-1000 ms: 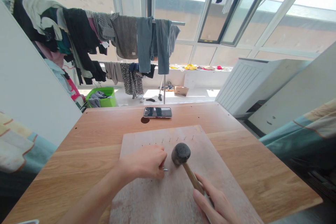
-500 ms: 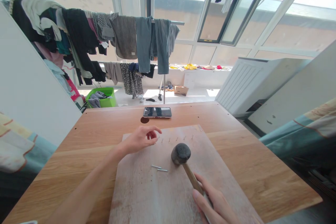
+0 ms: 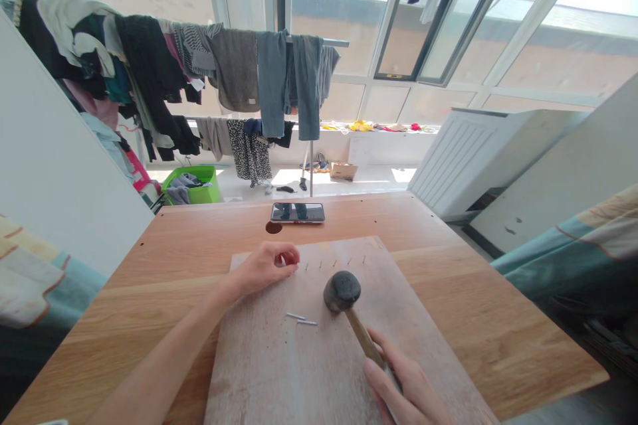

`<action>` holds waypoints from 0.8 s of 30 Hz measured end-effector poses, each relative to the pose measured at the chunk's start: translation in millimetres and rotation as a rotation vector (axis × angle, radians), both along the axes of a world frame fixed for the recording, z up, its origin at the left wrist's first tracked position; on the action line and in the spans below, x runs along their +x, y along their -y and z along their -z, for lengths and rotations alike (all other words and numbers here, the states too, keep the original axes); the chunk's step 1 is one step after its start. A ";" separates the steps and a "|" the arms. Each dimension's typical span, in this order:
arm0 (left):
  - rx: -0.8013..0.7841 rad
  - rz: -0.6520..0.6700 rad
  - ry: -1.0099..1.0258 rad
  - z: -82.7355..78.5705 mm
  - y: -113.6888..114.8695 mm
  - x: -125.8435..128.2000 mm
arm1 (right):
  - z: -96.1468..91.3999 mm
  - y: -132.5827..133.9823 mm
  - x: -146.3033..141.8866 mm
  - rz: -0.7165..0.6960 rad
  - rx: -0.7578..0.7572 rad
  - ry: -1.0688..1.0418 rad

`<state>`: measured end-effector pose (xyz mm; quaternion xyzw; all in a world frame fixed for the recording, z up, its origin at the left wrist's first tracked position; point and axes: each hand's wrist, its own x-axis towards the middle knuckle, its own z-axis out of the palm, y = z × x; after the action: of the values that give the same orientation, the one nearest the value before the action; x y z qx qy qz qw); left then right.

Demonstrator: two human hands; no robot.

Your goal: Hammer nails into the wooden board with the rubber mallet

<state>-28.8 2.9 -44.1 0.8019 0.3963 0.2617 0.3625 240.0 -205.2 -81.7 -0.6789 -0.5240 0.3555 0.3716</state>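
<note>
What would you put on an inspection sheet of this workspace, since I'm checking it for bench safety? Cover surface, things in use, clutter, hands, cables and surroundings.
Surface: wood-grained table with a scuffed board lying on it.
Job's things: black-headed hammer; a row of standing nails near the board's far edge; two loose nails lying on the board.
Clutter: phone lying flat beyond the board.
Hands: right hand grips the hammer's handle; left hand is beside the row's left end, whether holding a nail cannot be told.
Cables: nothing seen.
Surroundings: hanging clothes, green tub containing cloth, windows behind.
</note>
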 end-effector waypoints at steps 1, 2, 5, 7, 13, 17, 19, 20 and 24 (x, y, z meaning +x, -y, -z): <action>0.000 0.005 0.000 0.7 0.3 -0.4 | -1.5 -1.0 -0.2 -0.006 -0.003 -0.003; -0.001 0.009 0.002 1.6 0.8 -0.9 | -2.1 -1.7 -0.6 -0.005 -0.012 -0.013; 0.003 0.007 0.011 4.8 3.7 -2.5 | 1.5 -1.0 -2.5 0.024 -0.082 -0.072; 0.015 -0.016 0.022 6.7 7.1 -3.1 | 6.6 0.8 -2.9 0.053 -0.125 -0.101; -0.007 -0.067 0.084 11.4 14.3 -3.0 | 0.6 -6.8 -5.3 0.054 -0.070 -0.103; -0.011 -0.061 0.119 14.5 13.6 -3.4 | -32.0 -29.4 -20.7 -0.166 -0.180 -0.198; -0.011 -0.062 0.123 15.2 13.5 -3.2 | -49.0 -42.7 -31.3 -0.243 -0.179 -0.245; -0.009 -0.063 0.123 15.2 13.6 -2.9 | -56.1 -48.9 -36.4 -0.264 -0.169 -0.255; 0.025 -0.075 0.118 13.5 14.4 -1.0 | -70.6 -68.5 -52.4 -0.331 -0.134 -0.236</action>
<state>-29.8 -11.5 -57.5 0.7742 0.4006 0.3268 0.3651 187.6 -136.7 -11.1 -0.5605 -0.5565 0.5228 0.3207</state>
